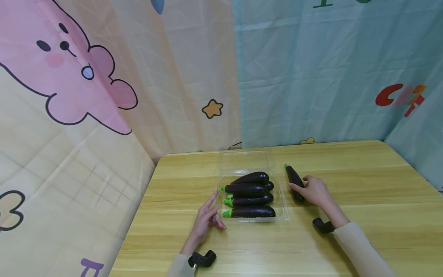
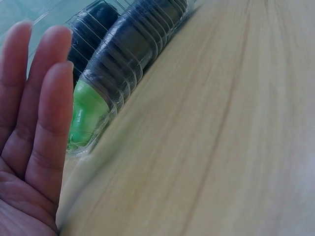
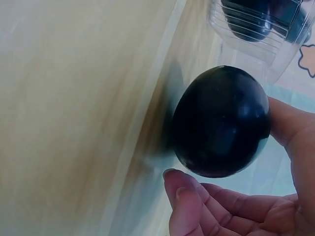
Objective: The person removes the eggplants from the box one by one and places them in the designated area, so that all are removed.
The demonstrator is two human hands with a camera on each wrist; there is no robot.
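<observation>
A clear plastic clamshell box [image 1: 282, 209] with its lid folded back holds several dark purple eggplants [image 1: 254, 212] with green stem ends. One more eggplant [image 1: 294, 177] is to the right of the box, its green tip pointing away. My right hand [image 1: 315, 191] grips this eggplant, thumb on one side and fingers on the other; its rounded end faces the right wrist view. My left hand [image 1: 205, 221] is by the box's left side, fingers extended and holding nothing. In the left wrist view, its fingers overlap the corner of the box near a green stem.
The raised transparent lid [image 1: 245, 161] lies toward the back of the wooden table [image 1: 166, 215]. Printed curtains [image 1: 187, 77] hang behind the table and along its left side. A black wrist camera [image 1: 204, 258] is strapped to each arm.
</observation>
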